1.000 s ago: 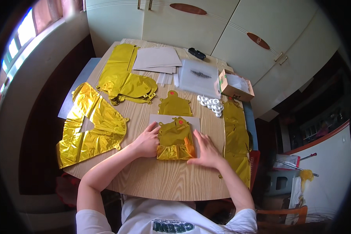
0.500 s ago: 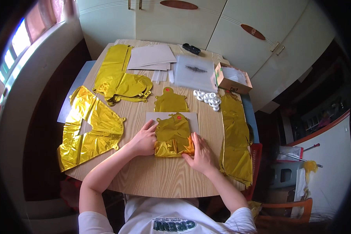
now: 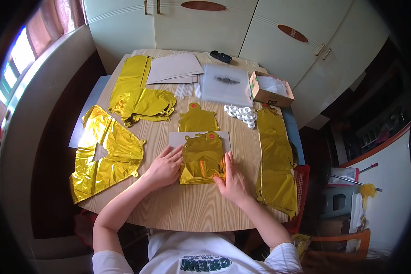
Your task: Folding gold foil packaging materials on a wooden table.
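A folded gold foil balloon [image 3: 201,155] with a red dot lies flat on a sheet of grey card [image 3: 175,139] in front of me. Its lower part is creased and shiny. My left hand [image 3: 165,166] rests along the balloon's left edge, fingers stretched out and pointing away from me. At the right edge lies my right hand [image 3: 235,182], index finger straight and thumb spread onto the lower right corner of the foil. Just beyond the card, a second gold foil piece [image 3: 197,119] with a red dot shows partly.
Gold foil lies left [image 3: 107,160], far left [image 3: 144,102] and right [image 3: 276,155] on the wooden table [image 3: 187,210]. Farther back are grey cards [image 3: 176,68], white strips [image 3: 185,90], clear plastic bags [image 3: 223,84], small white rolls [image 3: 242,114], a cardboard box [image 3: 271,89] and a black object [image 3: 221,56].
The foil's lower part lies flatter, with less orange glare at its right. My left hand has shifted slightly up and its fingers have straightened. The right hand stays at the right edge.
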Tool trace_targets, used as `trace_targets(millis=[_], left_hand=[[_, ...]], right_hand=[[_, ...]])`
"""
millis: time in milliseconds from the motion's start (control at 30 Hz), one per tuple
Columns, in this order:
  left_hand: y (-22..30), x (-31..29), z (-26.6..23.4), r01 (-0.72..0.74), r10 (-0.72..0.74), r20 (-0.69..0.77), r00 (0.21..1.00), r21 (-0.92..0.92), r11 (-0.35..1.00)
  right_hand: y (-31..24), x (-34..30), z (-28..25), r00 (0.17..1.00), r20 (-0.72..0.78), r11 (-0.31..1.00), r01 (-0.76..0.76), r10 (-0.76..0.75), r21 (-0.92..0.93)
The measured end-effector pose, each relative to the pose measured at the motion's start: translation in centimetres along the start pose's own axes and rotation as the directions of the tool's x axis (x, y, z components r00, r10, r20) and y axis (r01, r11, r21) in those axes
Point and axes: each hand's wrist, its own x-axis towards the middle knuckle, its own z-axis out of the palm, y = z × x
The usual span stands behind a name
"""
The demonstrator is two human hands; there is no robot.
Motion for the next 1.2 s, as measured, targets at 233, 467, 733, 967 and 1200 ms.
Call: trace_targets(millis=[233,467,733,967,1200], left_hand=[[8.1,-2.0,-4.9,0.254,-0.168,0.373,0.912,-0.193,0.948],[9.9,-3.1,-1.1,-0.243,0.244,0.1,0.964,-0.025,0.97],[8.9,-3.1,-0.6,-0.208,0.195,0.164,0.967,0.062,0.976],[8.8,-3.1,-0.3,-0.173,0.158,0.142,0.977,0.098,0.98],[9.1,-3.1,-0.4,-0.153,0.14,0.137,0.981,0.093,0.984]], right_hand=[[-0.4,-0.2,-0.3,0.999,0.014,0.999,-0.035,0.035,-0.002],[0.0,0.0,-0.2,1.0,-0.004,1.0,-0.003,0.003,0.016],[0.1,0.0,-0.1,0.999,-0.046,1.0,0.004,-0.005,-0.018],[0.1,0.1,-0.5,1.0,-0.028,1.0,-0.011,0.011,0.012],[0.4,-0.2,-0.2,0.999,-0.032,1.0,-0.001,0.001,0.009]])
